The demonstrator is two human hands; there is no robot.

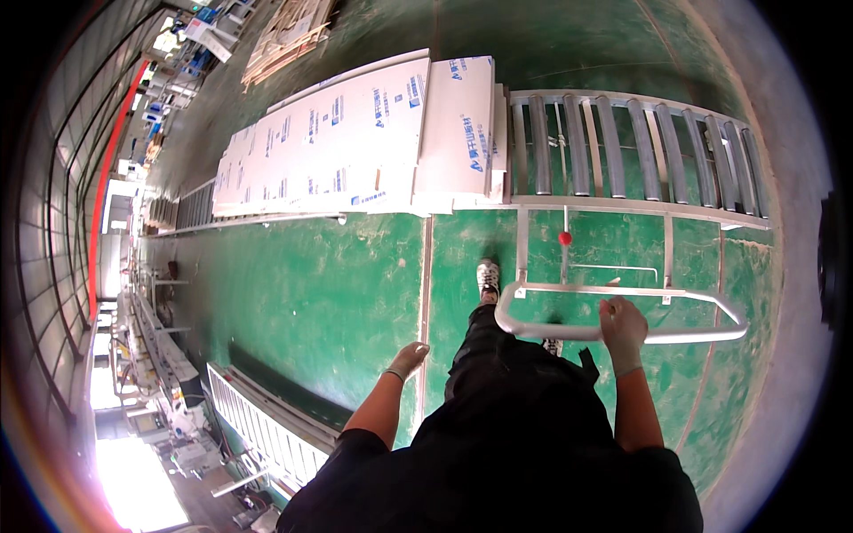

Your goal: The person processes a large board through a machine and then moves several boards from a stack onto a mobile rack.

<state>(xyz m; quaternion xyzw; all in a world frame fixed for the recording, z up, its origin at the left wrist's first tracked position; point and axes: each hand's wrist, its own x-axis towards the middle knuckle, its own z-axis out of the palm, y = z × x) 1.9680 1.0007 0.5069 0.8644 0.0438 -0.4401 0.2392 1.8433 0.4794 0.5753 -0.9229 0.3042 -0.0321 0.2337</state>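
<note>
My right hand (624, 327), in a pale glove, is wrapped round the long near side of a silver tubular handle frame (689, 335). This handle joins the near side of a roller cart (604, 206) by metal struts. Out to my left, apart from any object, hangs my left hand (409, 358), also gloved, its fingers curled in and nothing seen in them. Large white boards with blue print (329, 133) lie stacked on the rollers left of the bare ones. A red ball knob (565, 239) tops a thin rod between cart and handle.
A white slatted metal rack (267, 422) stands at the lower left. Wooden boards (289, 35) lie on the green floor (311, 284) beyond the stack. A grey wall (769, 293) curves along the right. Machines and benches line the far left.
</note>
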